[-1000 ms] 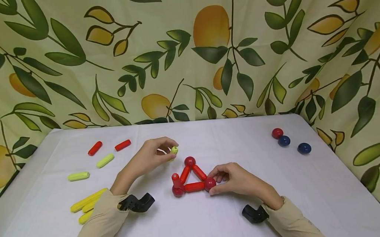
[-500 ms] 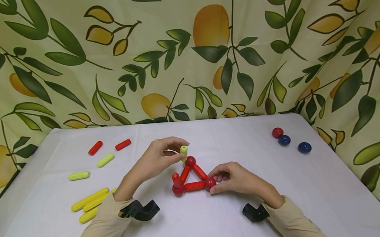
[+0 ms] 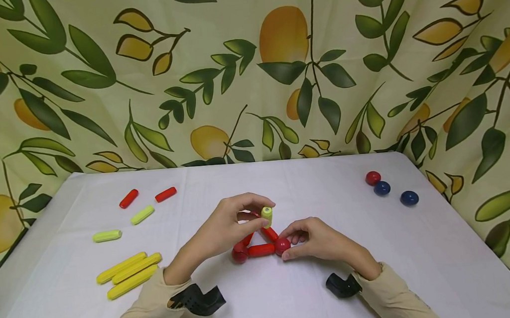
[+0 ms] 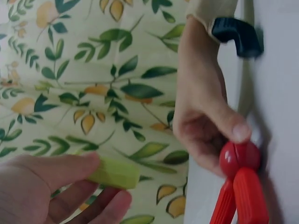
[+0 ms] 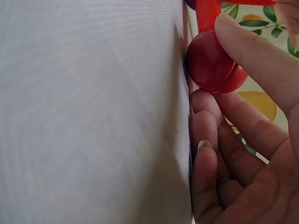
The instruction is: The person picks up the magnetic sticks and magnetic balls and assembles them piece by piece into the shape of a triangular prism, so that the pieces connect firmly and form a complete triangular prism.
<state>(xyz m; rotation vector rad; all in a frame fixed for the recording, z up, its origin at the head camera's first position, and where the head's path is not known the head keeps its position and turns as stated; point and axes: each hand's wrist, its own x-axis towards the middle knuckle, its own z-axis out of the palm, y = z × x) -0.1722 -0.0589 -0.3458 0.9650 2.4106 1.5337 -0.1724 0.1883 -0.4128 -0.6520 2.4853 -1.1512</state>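
My left hand (image 3: pixel 235 223) pinches a short yellow-green rod (image 3: pixel 266 217), held upright above a triangle of red balls and rods on the table. Thumb and fingertips of my right hand (image 3: pixel 320 239) hold the triangle's right-hand red ball (image 3: pixel 282 246). From that ball a red rod (image 3: pixel 261 250) runs to the left red ball (image 3: pixel 240 253). Most of the far ball and the short red rod standing on the left ball are hidden behind my left hand. In the left wrist view, the yellow-green rod (image 4: pixel 117 173) is apart from the held red ball (image 4: pixel 239 157).
On the left lie two red rods (image 3: pixel 129 199), two more yellow-green rods (image 3: pixel 106 235) and three long yellow rods (image 3: pixel 132 282), near my left sleeve. One red ball (image 3: pixel 373 178) and two blue balls (image 3: pixel 409 198) lie at the right. A patterned curtain (image 3: pixel 240 80) hangs behind the table.
My left hand has carried the yellow-green rod rightward and toward me, from left of the far ball to above the triangle. My right hand keeps its hold on the red ball.
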